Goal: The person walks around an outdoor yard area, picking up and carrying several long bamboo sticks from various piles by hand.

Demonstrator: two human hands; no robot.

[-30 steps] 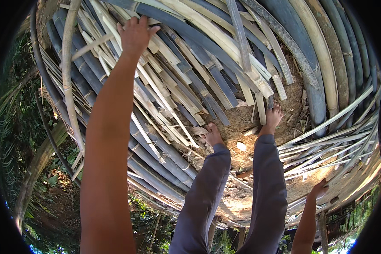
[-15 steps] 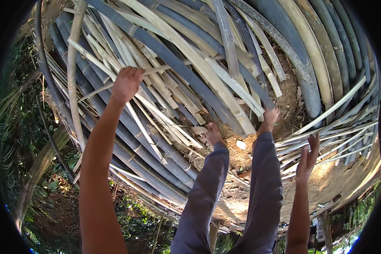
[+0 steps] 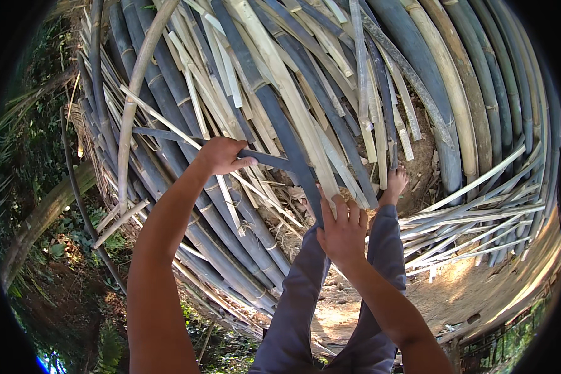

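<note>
Looks like the step here is pulling one strip out of the bamboo pile (image 3: 330,93). The left hand (image 3: 221,156) is clamped around a thin grey strip (image 3: 268,161) lying across the pile, and the right hand (image 3: 343,230) grips a wider grey slat (image 3: 293,143) near its lower end, just above the bare feet (image 3: 396,184). Next move probably needs a steady lift so nothing snags. Half a second ago the right hand was open off to the side and the left held nothing.
</note>
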